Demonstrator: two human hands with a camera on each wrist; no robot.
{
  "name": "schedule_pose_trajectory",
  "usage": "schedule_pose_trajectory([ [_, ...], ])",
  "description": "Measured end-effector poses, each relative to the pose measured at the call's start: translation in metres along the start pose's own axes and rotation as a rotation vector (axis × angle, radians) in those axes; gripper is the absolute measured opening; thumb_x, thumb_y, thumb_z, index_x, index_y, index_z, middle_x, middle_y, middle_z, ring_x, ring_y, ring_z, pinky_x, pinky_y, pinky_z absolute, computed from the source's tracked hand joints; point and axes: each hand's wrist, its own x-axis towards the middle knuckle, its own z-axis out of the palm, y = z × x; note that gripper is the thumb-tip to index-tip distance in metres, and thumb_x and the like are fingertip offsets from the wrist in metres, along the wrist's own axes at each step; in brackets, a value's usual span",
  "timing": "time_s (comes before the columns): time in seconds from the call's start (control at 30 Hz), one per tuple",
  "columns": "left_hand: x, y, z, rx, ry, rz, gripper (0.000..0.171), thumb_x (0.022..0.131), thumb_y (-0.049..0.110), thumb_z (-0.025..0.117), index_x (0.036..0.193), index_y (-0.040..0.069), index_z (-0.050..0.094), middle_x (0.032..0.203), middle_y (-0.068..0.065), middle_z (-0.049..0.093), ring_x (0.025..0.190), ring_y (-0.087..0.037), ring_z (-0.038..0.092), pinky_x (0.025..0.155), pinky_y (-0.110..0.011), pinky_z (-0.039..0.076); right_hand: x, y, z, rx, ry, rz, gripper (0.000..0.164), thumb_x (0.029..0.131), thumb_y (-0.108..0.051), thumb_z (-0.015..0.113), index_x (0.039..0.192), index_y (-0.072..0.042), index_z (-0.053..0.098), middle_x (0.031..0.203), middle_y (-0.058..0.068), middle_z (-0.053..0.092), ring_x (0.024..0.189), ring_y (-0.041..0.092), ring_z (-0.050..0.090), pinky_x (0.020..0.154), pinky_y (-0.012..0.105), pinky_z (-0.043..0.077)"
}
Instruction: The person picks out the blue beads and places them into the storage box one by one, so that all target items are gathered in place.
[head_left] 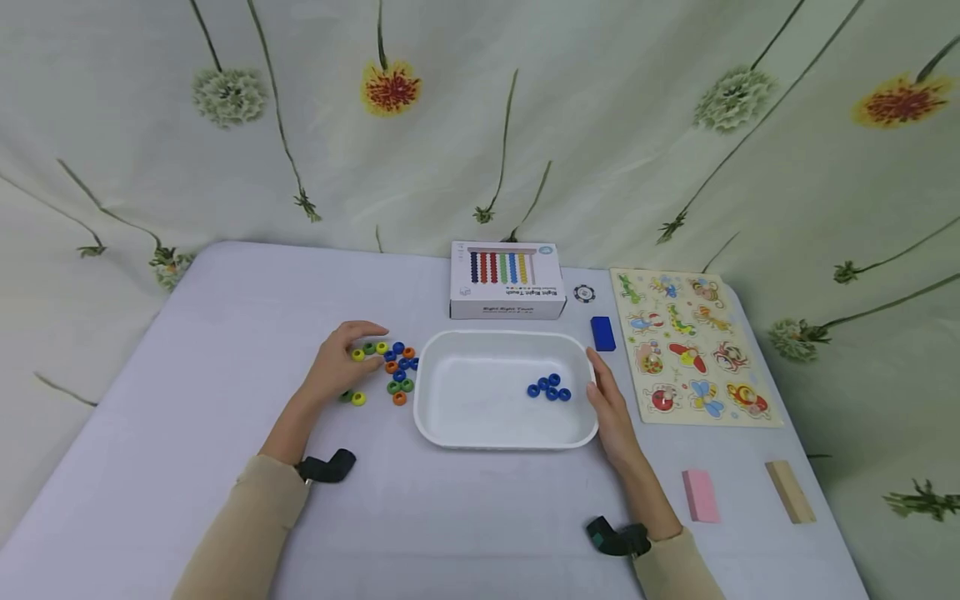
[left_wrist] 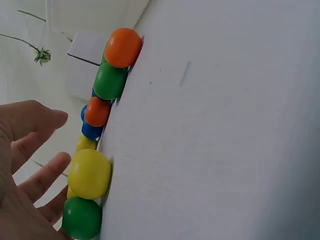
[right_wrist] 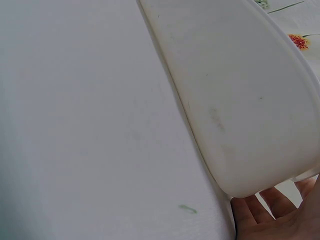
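Note:
A loose group of wooden beads in blue, green, yellow and orange lies on the table left of a white tray (head_left: 480,439). My left hand (head_left: 330,367) hovers at the left side of this group, thumb and fingers apart and nothing pinched between them. In the left wrist view a yellow bead (left_wrist: 90,174) and a green bead (left_wrist: 82,218) sit right by the fingers (left_wrist: 42,177). My right hand (head_left: 617,417) holds the tray's right end, thumb at the rim and fingers along the outer wall. Several blue beads (head_left: 552,393) lie inside the tray, toward its right.
Behind the tray stands a toy box (head_left: 506,287), with a poker chip (head_left: 584,293) and a blue block (head_left: 602,333) beside it. An insect puzzle board (head_left: 693,350) lies to the right. Nearer me are a pink block (head_left: 701,496) and a wooden block (head_left: 790,492).

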Motion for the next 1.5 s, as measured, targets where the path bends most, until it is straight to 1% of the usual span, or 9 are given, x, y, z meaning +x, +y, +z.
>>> schedule_pose_trajectory([
  [0.17,0.004,-0.012,0.004,0.002,-0.031,0.003,0.040,0.075,0.013,0.067,0.114,0.014,0.059,0.123,-0.008,0.050,0.121,-0.030,0.037,0.097,-0.054,0.027,-0.001,0.003,0.002,-0.019,0.006,-0.011,0.046,0.095,-0.023,0.033,0.140,-0.030,0.022,0.147,-0.006,0.017,0.136,0.014,0.012,0.107,0.042,0.014],
  [0.47,0.007,-0.019,0.011,0.079,0.011,0.035,0.029,0.073,0.021,0.070,0.101,0.016,0.064,0.117,-0.006,0.052,0.115,-0.030,0.035,0.093,-0.055,0.023,-0.003,-0.011,0.004,-0.006,0.008,0.009,0.048,0.096,-0.012,0.031,0.141,-0.023,0.021,0.147,-0.004,0.017,0.136,0.014,0.012,0.108,0.038,0.014],
  [0.67,0.009,-0.015,0.010,0.145,0.008,0.076,0.025,0.074,0.020,0.070,0.098,0.015,0.066,0.114,-0.009,0.052,0.111,-0.031,0.037,0.091,-0.054,0.025,-0.005,-0.022,0.007,-0.019,0.011,0.011,0.048,0.095,-0.010,0.029,0.142,-0.017,0.018,0.148,-0.001,0.016,0.136,0.015,0.012,0.108,0.038,0.014],
  [0.83,0.014,-0.006,0.005,0.272,-0.050,0.095,0.020,0.075,0.024,0.069,0.093,0.015,0.067,0.112,-0.010,0.054,0.109,-0.032,0.040,0.091,-0.053,0.028,-0.003,-0.012,0.004,-0.020,0.006,0.002,0.048,0.096,-0.013,0.030,0.142,-0.020,0.019,0.148,-0.002,0.015,0.136,0.016,0.011,0.107,0.041,0.015],
  [1.03,0.013,0.021,-0.005,0.295,-0.071,0.008,0.021,0.078,0.023,0.065,0.097,0.012,0.064,0.110,-0.011,0.059,0.114,-0.034,0.043,0.096,-0.056,0.028,0.001,-0.001,0.000,-0.020,0.004,0.003,0.047,0.096,-0.019,0.033,0.141,-0.025,0.021,0.148,-0.006,0.016,0.136,0.014,0.012,0.108,0.041,0.014],
  [1.13,0.010,0.044,-0.007,0.239,-0.040,0.014,0.022,0.078,0.021,0.065,0.098,0.012,0.062,0.103,-0.009,0.063,0.108,-0.030,0.049,0.093,-0.052,0.033,0.001,-0.003,0.000,-0.021,0.002,-0.006,0.048,0.096,-0.015,0.032,0.141,-0.023,0.020,0.148,-0.002,0.016,0.136,0.018,0.012,0.107,0.042,0.016],
  [1.23,0.010,0.070,-0.003,0.158,-0.023,0.069,0.024,0.078,0.019,0.066,0.100,0.012,0.061,0.097,-0.005,0.064,0.099,-0.024,0.055,0.090,-0.046,0.038,0.000,-0.011,0.001,-0.025,0.004,-0.011,0.049,0.095,-0.011,0.031,0.142,-0.019,0.019,0.148,0.002,0.016,0.136,0.022,0.013,0.106,0.044,0.017],
  [1.37,0.012,0.104,0.015,0.049,-0.058,0.147,0.027,0.079,0.020,0.066,0.104,0.011,0.061,0.097,-0.002,0.064,0.095,-0.020,0.057,0.087,-0.042,0.041,-0.002,-0.019,0.004,-0.028,0.003,-0.011,0.049,0.095,-0.009,0.030,0.142,-0.014,0.017,0.148,0.004,0.016,0.136,0.024,0.012,0.107,0.044,0.016],
  [1.5,0.017,0.129,0.047,-0.041,-0.136,0.193,0.023,0.078,0.019,0.067,0.099,0.012,0.065,0.094,0.001,0.064,0.086,-0.014,0.057,0.078,-0.033,0.046,-0.004,-0.022,0.006,-0.016,0.002,-0.005,0.049,0.095,-0.010,0.030,0.142,-0.013,0.017,0.148,0.003,0.016,0.136,0.022,0.012,0.107,0.042,0.017],
])
